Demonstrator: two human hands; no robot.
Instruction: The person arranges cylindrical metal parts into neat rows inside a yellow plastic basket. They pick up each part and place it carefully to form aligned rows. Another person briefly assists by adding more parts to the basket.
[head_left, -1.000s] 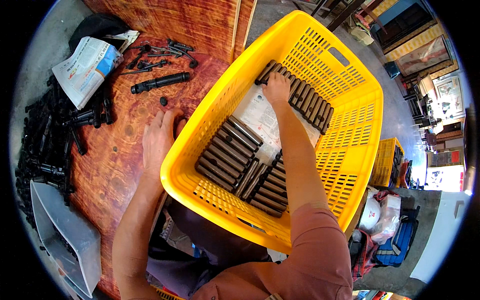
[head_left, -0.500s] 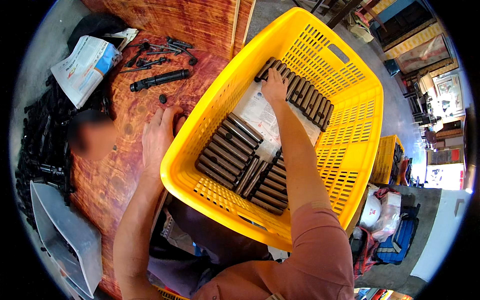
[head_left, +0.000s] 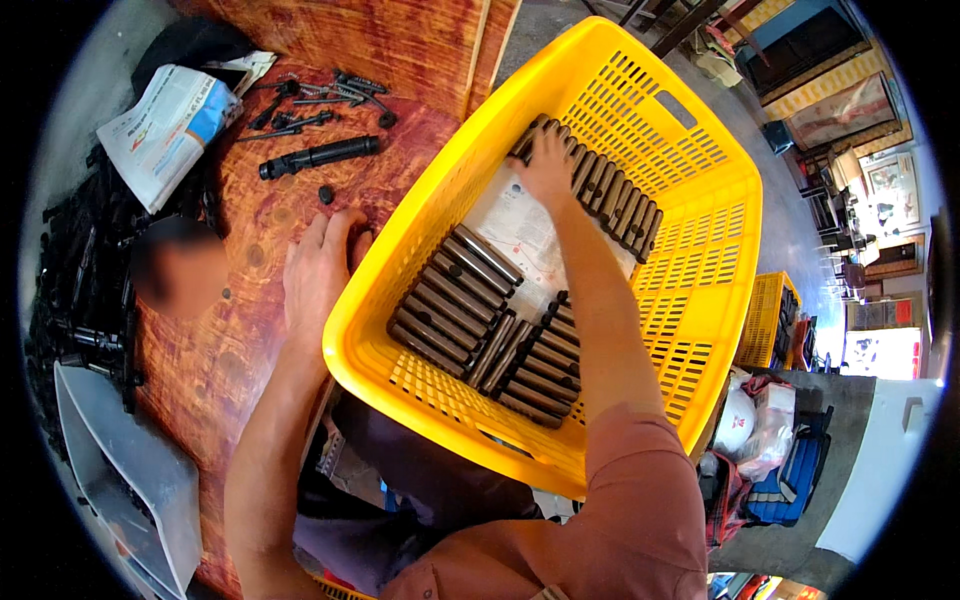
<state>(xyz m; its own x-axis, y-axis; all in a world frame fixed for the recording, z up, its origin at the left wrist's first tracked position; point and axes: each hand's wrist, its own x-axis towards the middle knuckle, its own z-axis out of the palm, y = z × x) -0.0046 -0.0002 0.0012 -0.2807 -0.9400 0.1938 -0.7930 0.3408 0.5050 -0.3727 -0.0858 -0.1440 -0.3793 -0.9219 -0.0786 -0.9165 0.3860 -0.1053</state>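
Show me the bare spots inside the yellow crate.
In the yellow plastic crate, white paper lies bare between the right hand and the near rows of dark metal cylinders. The far right floor is bare. The near-left corner is crowded.

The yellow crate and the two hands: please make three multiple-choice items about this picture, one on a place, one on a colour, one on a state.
1. Where does the right hand rest?
A. On the far row of dark cylinders inside the crate
B. On the folded newspaper
C. On the floor beside the crate

2. What colour is the slotted plastic crate?
A. Blue
B. Yellow
C. Grey

3. How is the left hand?
A. Closed around a black tool
B. Lifted high in the air
C. Laid flat and open on the reddish wooden table, beside the crate wall

Answers:
1 A, the right hand's fingers lie on the cylinders at the far side of the crate.
2 B, all walls and the rim are yellow.
3 C, the palm is down, fingers spread, holding nothing.
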